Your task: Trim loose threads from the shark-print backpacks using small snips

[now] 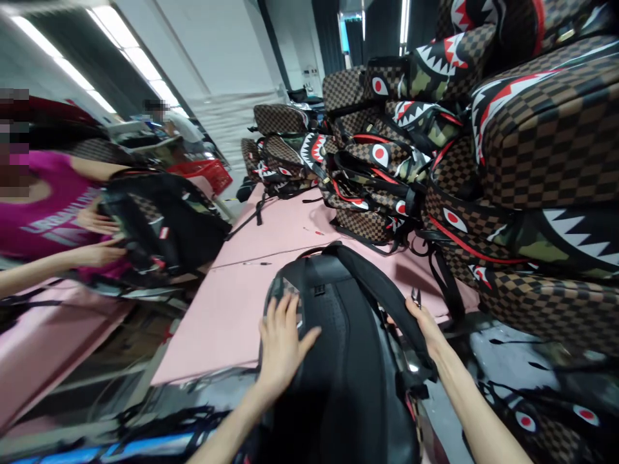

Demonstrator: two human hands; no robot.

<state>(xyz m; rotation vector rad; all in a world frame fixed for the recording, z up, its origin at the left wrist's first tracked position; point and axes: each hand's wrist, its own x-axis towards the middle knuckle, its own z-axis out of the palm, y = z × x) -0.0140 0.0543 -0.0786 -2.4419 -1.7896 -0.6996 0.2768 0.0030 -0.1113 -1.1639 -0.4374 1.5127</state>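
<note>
A black backpack (345, 348) lies back-side up on the pink table (232, 303) right in front of me, its padded straps running up toward the top handle. My left hand (283, 341) rests flat on the left of its back panel, fingers spread. My right hand (425, 325) is at the backpack's right edge by a shoulder strap (387, 293); its fingers are partly hidden behind the strap, and small metal snips (416, 297) stick up just above it.
A tall pile of brown checkered shark-mouth backpacks (546, 148) fills the right and back of the table. At left a person in a magenta shirt (46, 206) handles another black backpack (159, 222). A red basket (207, 174) stands behind them.
</note>
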